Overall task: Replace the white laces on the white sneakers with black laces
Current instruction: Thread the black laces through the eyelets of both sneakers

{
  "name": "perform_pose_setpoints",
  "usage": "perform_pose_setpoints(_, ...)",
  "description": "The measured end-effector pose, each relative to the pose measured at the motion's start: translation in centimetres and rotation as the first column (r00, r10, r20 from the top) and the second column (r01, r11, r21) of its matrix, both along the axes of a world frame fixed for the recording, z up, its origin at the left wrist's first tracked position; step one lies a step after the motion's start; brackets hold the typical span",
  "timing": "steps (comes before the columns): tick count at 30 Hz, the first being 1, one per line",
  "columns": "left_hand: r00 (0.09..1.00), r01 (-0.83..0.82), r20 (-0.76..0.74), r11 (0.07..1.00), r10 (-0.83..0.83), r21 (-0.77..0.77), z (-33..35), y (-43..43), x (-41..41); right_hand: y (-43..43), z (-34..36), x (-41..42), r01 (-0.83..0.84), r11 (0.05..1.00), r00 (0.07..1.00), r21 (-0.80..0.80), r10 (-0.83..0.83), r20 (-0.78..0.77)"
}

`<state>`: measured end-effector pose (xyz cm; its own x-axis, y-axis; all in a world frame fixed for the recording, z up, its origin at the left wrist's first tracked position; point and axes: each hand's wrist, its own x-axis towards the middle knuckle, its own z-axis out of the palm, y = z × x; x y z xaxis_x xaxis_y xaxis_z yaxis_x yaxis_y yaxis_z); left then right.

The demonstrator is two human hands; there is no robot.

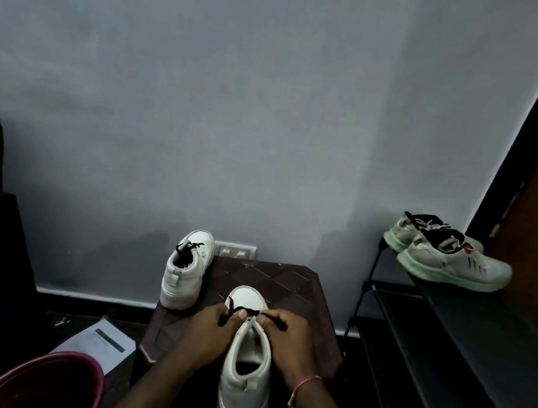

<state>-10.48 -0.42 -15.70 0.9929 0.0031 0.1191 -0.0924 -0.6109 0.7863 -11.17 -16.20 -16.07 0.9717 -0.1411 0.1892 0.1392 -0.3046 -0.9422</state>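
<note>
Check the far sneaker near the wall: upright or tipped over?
Upright. The far sneaker stands on its sole, opening facing up, heel toward the camera.

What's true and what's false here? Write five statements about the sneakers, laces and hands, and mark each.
1. The left hand and the right hand both pinch the black lace on the near sneaker. True.
2. The far sneaker lies in a bucket. False: it stands at the left edge of the table.
3. The far sneaker is laced in black. True.
4. The pair on the rack is black. False: it is pale with green soles.
5. A band circles the left wrist. False: it is on the right wrist.
</note>
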Motion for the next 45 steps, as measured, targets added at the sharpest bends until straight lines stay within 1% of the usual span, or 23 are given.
perform_pose_setpoints(2, 0.997, 0.062, -0.035, 0.998, -0.063, -0.017, 0.2, 0.6, 0.3, 0.2, 0.0, 0.2, -0.022, 1.0, 1.0, -0.002, 0.022, 0.001)
perform_pose_setpoints(5, 0.995, 0.096, -0.028, 0.995, -0.095, 0.042, 0.8, 0.8, 0.4, 0.5, 0.0, 0.4, 0.046, 0.996, 0.999, -0.072, -0.045, 0.012)
perform_pose_setpoints(9, 0.993, -0.061, 0.111, 0.984, 0.043, 0.168, 1.1, 0.0, -0.1, 0.5, 0.7, 0.4, 0.143, 0.97, 0.989, -0.197, -0.148, -0.008)
perform_pose_setpoints(15, 0.967, -0.226, 0.122, 0.974, 0.222, 0.024, 0.9, -1.0, -0.7, 1.1, 0.3, 0.7, 0.197, 0.98, 0.978, -0.024, -0.198, -0.065)
perform_pose_setpoints(18, 0.966, -0.24, 0.101, 0.971, 0.237, 0.015, 1.1, -1.2, -0.5, 0.9, 1.0, 0.9, 0.162, 0.986, 0.985, -0.029, -0.163, -0.058)
perform_pose_setpoints(20, 0.975, -0.213, 0.069, 0.977, 0.212, 0.004, 1.4, -1.2, -0.4, 0.5, 2.1, 1.0, 0.174, 0.983, 0.982, -0.061, -0.178, -0.06)
perform_pose_setpoints(22, 0.983, -0.181, 0.042, 0.983, 0.18, 0.028, 1.9, -0.8, 0.1, 0.0, 3.6, 0.8, 0.175, 0.984, 0.982, -0.033, -0.177, -0.065)
perform_pose_setpoints(23, 0.987, -0.155, 0.041, 0.987, 0.153, 0.051, 2.5, -0.6, 0.1, -0.4, 4.6, 0.6, 0.149, 0.989, 0.986, -0.003, -0.148, -0.076)
perform_pose_setpoints(25, 0.994, -0.05, 0.106, 0.993, 0.038, 0.11, 4.2, -0.1, 0.4, -0.9, 6.9, 0.3, 0.038, 0.999, 0.996, 0.035, -0.035, -0.087)
perform_pose_setpoints(26, 0.989, 0.023, 0.141, 0.993, -0.039, 0.114, 5.5, -0.1, 0.4, -1.1, 8.0, 0.2, -0.009, 1.0, 0.998, -0.013, 0.008, -0.069)
perform_pose_setpoints(27, 0.982, 0.108, 0.145, 0.991, -0.119, 0.078, 6.9, -0.5, 0.1, -1.2, 9.1, 0.2, -0.042, 0.994, 0.998, -0.097, 0.037, -0.056)
perform_pose_setpoints(28, 0.974, 0.197, 0.116, 0.98, -0.194, -0.019, 8.1, -0.8, -0.4, -1.1, 10.1, 0.1, -0.077, 0.981, 0.996, -0.175, 0.068, -0.056)
perform_pose_setpoints(29, 0.962, 0.269, 0.091, 0.95, -0.257, -0.156, 9.1, -1.3, -0.6, -1.0, 11.2, -0.2, -0.116, 0.971, 0.992, -0.209, 0.103, -0.071)
perform_pose_setpoints(30, 0.952, 0.307, 0.09, 0.907, -0.294, -0.29, 9.8, -1.5, -0.9, -0.6, 12.3, -0.5, -0.163, 0.969, 0.986, -0.188, 0.152, -0.072)
perform_pose_setpoints(31, 0.955, 0.298, 0.107, 0.877, -0.278, -0.378, 10.3, -1.7, -1.0, -0.4, 13.2, -0.7, -0.204, 0.966, 0.978, -0.158, 0.197, -0.062)
perform_pose_setpoints(32, 0.964, 0.266, 0.137, 0.871, -0.23, -0.412, 10.4, -1.6, -0.9, -0.2, 14.0, -0.9, -0.233, 0.959, 0.973, -0.159, 0.229, -0.04)
perform_pose_setpoints(34, 0.977, 0.175, 0.187, 0.888, -0.103, -0.425, 10.0, -1.0, -1.1, -0.1, 14.9, -1.4, -0.229, 0.936, 0.97, -0.266, 0.242, 0.015)
perform_pose_setpoints(37, 0.97, 0.031, 0.24, 0.952, 0.045, -0.304, 8.7, 0.1, -0.9, -0.2, 14.7, -1.7, -0.094, 0.898, 0.972, -0.429, 0.176, 0.156)
perform_pose_setpoints(39, 0.966, -0.01, 0.247, 0.971, 0.071, -0.24, 8.0, 0.4, -1.1, -0.3, 14.3, -1.8, -0.03, 0.891, 0.964, -0.453, 0.146, 0.222)
perform_pose_setpoints(40, 0.962, -0.026, 0.259, 0.972, 0.087, -0.233, 8.0, 0.5, -1.4, -0.3, 14.1, -1.8, -0.04, 0.885, 0.963, -0.463, 0.158, 0.22)
perform_pose_setpoints(42, 0.935, -0.074, 0.324, 0.973, 0.145, -0.22, 8.3, 0.4, -1.7, -0.7, 13.5, -1.5, -0.146, 0.859, 0.975, -0.492, 0.208, 0.074)
perform_pose_setpoints(44, 0.904, -0.14, 0.374, 0.97, 0.208, -0.201, 8.5, 0.4, -1.8, -0.8, 13.1, -1.6, -0.289, 0.816, 0.957, -0.5, 0.234, -0.171)
perform_pose_setpoints(45, 0.9, -0.156, 0.372, 0.966, 0.225, -0.207, 8.5, 0.3, -1.7, -0.8, 12.9, -1.7, -0.33, 0.801, 0.94, -0.5, 0.231, -0.25)
